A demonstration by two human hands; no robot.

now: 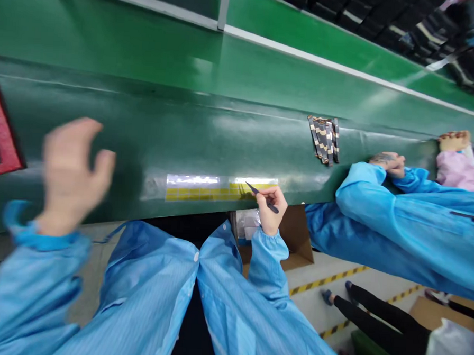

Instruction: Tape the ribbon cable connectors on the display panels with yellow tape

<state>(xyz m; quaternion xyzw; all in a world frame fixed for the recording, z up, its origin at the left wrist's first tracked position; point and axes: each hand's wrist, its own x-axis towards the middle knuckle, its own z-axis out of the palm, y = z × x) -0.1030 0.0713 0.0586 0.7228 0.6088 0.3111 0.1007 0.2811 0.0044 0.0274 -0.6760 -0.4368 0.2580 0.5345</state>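
Note:
My right hand (pixel 273 205) is closed around a pair of dark tweezers (pixel 274 208), whose tip points up and left over a strip sheet. That sheet (pixel 198 192) has rows of yellow labels and a shiny clear upper band, and lies flat near the bench's front edge. My left hand (pixel 72 169) is raised over the left part of the green bench (pixel 176 132), blurred by motion. Its thumb stands apart from the fingers and nothing shows in it. Further right on the bench lies a bunch of black and tan flat strips (pixel 325 139).
A red-framed tray (pixel 3 128) sits at the far left. Beneath the bench edge stands an open cardboard box (pixel 297 236) with clear bags. Close on my right, a co-worker in a blue sleeve (pixel 359 189) rests their hands (pixel 389 161) at the bench, with another person in pink beyond.

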